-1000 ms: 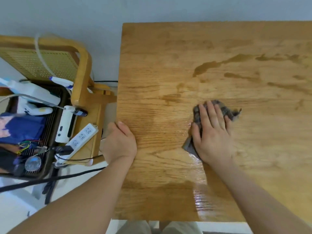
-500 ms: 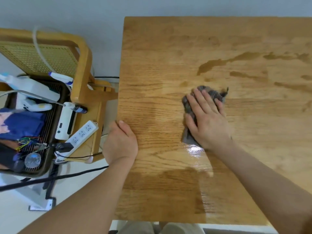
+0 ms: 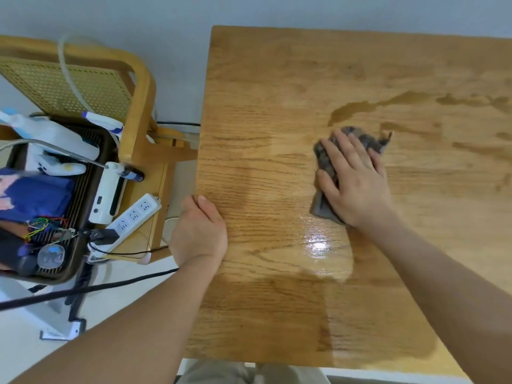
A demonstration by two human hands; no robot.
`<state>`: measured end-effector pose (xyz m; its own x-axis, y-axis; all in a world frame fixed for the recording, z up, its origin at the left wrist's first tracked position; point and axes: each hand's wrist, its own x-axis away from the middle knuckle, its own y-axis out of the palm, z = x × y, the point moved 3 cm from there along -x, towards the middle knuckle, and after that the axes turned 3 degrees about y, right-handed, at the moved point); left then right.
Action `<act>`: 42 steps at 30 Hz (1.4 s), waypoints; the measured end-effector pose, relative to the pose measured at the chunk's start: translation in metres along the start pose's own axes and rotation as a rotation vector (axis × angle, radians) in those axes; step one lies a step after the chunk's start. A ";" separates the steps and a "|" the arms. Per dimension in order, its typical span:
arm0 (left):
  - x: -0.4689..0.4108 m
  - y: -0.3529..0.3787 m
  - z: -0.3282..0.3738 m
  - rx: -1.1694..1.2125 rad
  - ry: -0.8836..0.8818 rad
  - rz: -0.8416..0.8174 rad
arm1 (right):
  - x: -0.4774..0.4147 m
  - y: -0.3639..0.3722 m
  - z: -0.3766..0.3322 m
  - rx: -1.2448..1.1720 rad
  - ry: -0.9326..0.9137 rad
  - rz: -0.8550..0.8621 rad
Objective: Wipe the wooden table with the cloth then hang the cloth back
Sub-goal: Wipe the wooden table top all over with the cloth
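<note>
My right hand [image 3: 356,181] presses flat, fingers spread, on the cloth [image 3: 324,167] mid-table [image 3: 263,79]. My left hand [image 3: 201,231] grips the edge. Risk: the bunched cloth may skip the wet streaks [image 3: 349,109].

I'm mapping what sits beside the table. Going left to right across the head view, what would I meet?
Dark tray of clutter → white power strip → left hand on the wooden table edge → right hand pressing the grey cloth.
</note>
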<state>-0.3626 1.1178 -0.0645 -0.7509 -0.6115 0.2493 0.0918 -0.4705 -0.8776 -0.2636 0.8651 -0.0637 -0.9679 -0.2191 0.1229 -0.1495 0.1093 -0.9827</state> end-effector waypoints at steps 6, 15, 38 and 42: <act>0.001 0.000 -0.003 0.039 -0.003 -0.023 | -0.001 0.020 -0.108 -0.053 -0.103 -0.005; -0.003 0.000 -0.004 0.102 0.009 -0.054 | 0.057 0.008 -0.018 -0.028 0.191 0.018; -0.103 -0.025 0.000 0.689 -0.164 -0.626 | -0.011 0.031 -0.212 -0.100 0.086 0.027; -0.111 -0.022 0.022 0.679 -0.085 -0.604 | 0.085 0.034 -0.186 -0.085 -0.061 -0.045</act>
<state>-0.2664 1.1822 -0.0634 -0.7482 -0.1717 0.6409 0.0841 -0.9827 -0.1651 -0.3889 1.0307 -0.0610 -0.9461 -0.2842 0.1554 -0.2116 0.1789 -0.9608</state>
